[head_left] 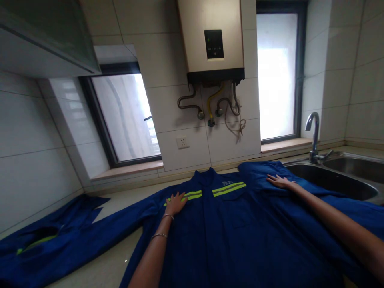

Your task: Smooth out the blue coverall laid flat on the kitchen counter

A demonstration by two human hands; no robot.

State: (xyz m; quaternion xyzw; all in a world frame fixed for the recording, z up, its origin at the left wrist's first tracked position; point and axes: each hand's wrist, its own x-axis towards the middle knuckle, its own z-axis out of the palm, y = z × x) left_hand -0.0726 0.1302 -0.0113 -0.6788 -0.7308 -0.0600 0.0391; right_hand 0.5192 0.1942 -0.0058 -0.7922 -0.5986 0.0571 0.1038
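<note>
A blue work jacket (222, 232) with yellow-green reflective stripes lies spread front side up on the counter, its collar toward the wall. My left hand (176, 204) rests flat on its chest, fingers spread over the stripe on the left side; two bracelets circle that wrist. My right hand (281, 182) lies palm down, fingers stretched, on folded blue cloth by the jacket's right shoulder. Neither hand grips anything. One sleeve (120, 224) reaches out to the left, where more bunched blue cloth (60, 236) with a yellow-green strip lies.
Pale counter (120, 256) shows beneath the sleeve. At the right are a double sink (373, 194) and a chrome faucet (314, 132), with blue cloth reaching the basin's edge. A water heater (195, 40) hangs on the tiled wall between two windows, above a wall socket (182, 142).
</note>
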